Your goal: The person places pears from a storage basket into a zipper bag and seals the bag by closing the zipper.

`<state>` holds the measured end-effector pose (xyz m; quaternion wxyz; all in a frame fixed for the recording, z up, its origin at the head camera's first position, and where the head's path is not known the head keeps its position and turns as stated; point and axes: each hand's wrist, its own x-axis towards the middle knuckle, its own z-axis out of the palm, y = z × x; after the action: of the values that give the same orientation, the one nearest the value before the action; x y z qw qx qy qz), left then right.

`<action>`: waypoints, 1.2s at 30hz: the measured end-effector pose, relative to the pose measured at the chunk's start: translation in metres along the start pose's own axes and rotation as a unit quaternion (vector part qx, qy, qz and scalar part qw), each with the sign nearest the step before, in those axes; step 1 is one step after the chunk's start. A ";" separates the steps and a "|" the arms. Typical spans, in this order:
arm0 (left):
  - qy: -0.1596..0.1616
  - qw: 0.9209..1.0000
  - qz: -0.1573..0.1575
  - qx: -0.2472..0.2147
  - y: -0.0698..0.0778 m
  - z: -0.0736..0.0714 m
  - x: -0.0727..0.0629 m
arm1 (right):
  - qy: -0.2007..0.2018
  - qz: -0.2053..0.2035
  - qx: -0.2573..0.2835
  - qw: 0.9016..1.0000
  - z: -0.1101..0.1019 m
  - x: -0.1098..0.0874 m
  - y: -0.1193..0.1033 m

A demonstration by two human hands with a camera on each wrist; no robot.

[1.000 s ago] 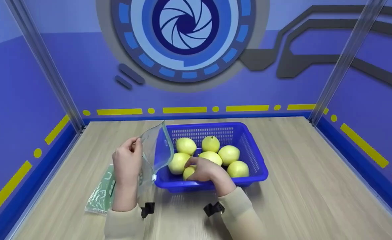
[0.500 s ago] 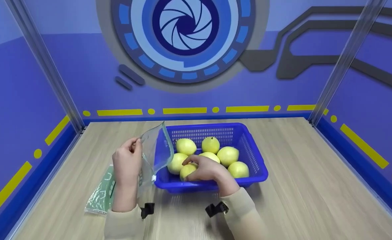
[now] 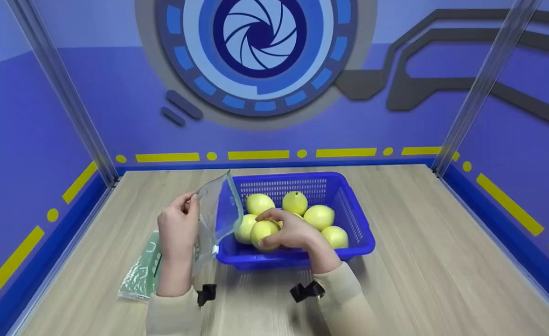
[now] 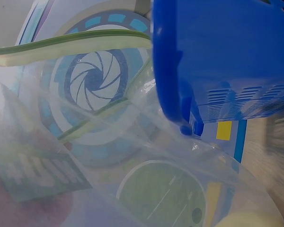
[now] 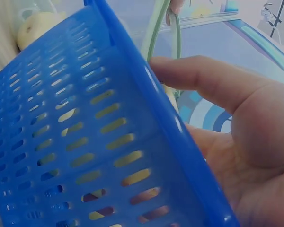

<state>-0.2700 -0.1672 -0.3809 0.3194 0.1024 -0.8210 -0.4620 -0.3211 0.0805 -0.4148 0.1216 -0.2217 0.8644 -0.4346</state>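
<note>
In the head view my left hand [image 3: 178, 228] pinches the edge of a clear zip bag [image 3: 216, 205], whose green-edged mouth spreads open beside the basket's left end. A white slider [image 3: 216, 249] shows at the bag's lower corner. My right hand [image 3: 293, 231] grips a yellow-green pear [image 3: 265, 234], thumb and fingers curled around it, over the front left of the blue basket [image 3: 297, 258]. Several more pears [image 3: 319, 217] lie in the basket. The right wrist view shows my thumb [image 5: 199, 73] past the basket rim, with a pale pear [image 5: 38, 28] low in the bag.
A folded green-and-clear plastic packet [image 3: 141, 270] lies on the wooden table [image 3: 442, 261], partly behind my left forearm. Blue panels [image 3: 274, 137] with yellow marks stand behind and at both sides. The slotted basket wall fills much of the right wrist view.
My right hand has lifted the gripped pear up from among the others, and more of it shows now. My left hand and the bag have stayed in place.
</note>
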 end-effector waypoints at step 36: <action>-0.011 1.000 -0.005 -0.009 -0.001 -0.003 0.001 | 0.081 -0.099 0.226 0.966 0.004 0.018 -0.043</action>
<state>-0.2689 -0.1699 -0.3805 0.3092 0.0987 -0.8195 -0.4722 -0.3230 0.0463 -0.3827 0.0542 -0.2368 0.7244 -0.6452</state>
